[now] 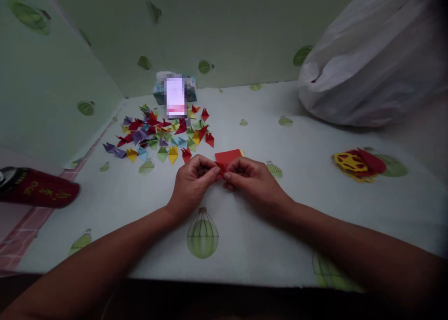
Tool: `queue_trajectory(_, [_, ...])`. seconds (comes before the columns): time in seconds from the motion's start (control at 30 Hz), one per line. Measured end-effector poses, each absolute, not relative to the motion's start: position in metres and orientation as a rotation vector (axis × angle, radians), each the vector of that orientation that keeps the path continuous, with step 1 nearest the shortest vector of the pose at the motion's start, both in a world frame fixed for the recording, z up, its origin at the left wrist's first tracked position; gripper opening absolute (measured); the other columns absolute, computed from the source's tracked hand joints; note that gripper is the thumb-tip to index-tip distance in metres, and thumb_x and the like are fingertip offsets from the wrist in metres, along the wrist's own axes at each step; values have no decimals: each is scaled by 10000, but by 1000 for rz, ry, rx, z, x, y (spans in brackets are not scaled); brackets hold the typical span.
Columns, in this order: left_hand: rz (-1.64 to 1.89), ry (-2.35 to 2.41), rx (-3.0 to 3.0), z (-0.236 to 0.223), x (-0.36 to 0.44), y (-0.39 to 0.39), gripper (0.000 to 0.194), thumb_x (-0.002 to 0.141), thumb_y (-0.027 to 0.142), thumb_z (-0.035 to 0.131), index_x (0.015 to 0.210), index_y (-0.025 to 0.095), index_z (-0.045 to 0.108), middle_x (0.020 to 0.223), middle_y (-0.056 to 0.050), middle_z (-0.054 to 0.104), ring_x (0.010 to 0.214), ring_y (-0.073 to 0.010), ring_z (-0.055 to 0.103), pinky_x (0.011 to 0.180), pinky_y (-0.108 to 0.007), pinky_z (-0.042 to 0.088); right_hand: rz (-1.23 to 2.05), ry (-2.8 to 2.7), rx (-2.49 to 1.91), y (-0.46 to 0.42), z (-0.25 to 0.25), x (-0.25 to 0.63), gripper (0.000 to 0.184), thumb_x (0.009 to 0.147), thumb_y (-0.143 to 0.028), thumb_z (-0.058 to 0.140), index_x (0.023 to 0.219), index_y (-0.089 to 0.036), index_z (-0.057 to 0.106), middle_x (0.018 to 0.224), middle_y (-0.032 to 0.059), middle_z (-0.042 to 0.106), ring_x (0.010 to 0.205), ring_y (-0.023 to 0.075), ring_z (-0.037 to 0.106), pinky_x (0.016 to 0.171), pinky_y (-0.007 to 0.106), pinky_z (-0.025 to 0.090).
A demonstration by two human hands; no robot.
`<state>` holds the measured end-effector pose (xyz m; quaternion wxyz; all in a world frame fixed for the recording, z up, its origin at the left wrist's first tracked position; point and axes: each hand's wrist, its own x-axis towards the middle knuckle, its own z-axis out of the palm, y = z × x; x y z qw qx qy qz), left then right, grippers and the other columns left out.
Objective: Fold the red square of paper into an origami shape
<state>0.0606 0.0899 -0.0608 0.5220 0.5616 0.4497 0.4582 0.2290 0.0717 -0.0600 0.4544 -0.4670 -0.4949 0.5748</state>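
Note:
Both hands meet over the middle of the table around a small piece of folded red paper (221, 166). My left hand (196, 177) pinches its left side between thumb and fingers. From the other side, my right hand (254, 180) grips it the same way, fingertips nearly touching the left ones. Much of the paper is hidden by the fingers. Just beyond them lies a stack of square paper (229, 155), red on top with a yellow edge showing. Many folded paper cranes (163, 140) in red, yellow, green, blue and purple are spread to the far left.
A lit phone (175, 96) leans on a tissue box (158, 96) behind the cranes. At the left edge is a red drink can (42, 188). A white plastic bag (357, 86) fills the back right, with red and yellow paper cut-outs (360, 164) in front of it.

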Motion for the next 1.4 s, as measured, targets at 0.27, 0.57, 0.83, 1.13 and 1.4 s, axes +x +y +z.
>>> queue_trajectory(0.27, [1144, 1025, 1192, -62, 61, 90, 337, 715, 185, 788, 957, 190, 554, 847, 30, 601, 727, -85, 611, 701, -214, 517, 1432, -1141, -1123, 70, -64, 227, 223, 789, -301, 749, 714, -185, 575, 629, -33, 615, 623, 117, 568, 659, 287, 450])
queue_trajectory(0.57, [1147, 1013, 1258, -62, 63, 91, 255, 720, 199, 787, 872, 185, 583, 792, 33, 608, 714, -97, 607, 702, -232, 525, 1468, -1086, -1110, 70, -67, 227, 237, 774, -307, 763, 713, -188, 566, 617, -39, 609, 625, 118, 584, 658, 284, 446])
queue_trajectory(0.83, [1100, 1054, 1284, -61, 61, 89, 222, 729, 203, 795, 856, 160, 618, 801, 15, 644, 723, -97, 623, 706, -223, 525, 1454, -1116, -1125, 69, -64, 227, 241, 777, -311, 751, 708, -188, 555, 629, -41, 589, 598, 108, 568, 631, 278, 447])
queue_trajectory(1.13, [1087, 1009, 1281, -58, 59, 90, 171, 786, 253, 759, 870, 164, 640, 783, 10, 664, 704, -117, 655, 699, -259, 554, 1444, -1150, -1114, 71, -66, 228, 232, 803, -315, 728, 722, -193, 549, 637, -31, 601, 603, 113, 560, 634, 284, 448])
queue_trajectory(1.4, [1070, 1073, 1329, -62, 57, 91, 169, 774, 267, 769, 784, 165, 635, 743, 1, 674, 702, -123, 642, 688, -255, 524, 1413, -1201, -1130, 72, -65, 230, 212, 822, -289, 709, 726, -193, 545, 641, -36, 593, 607, 110, 556, 625, 280, 434])
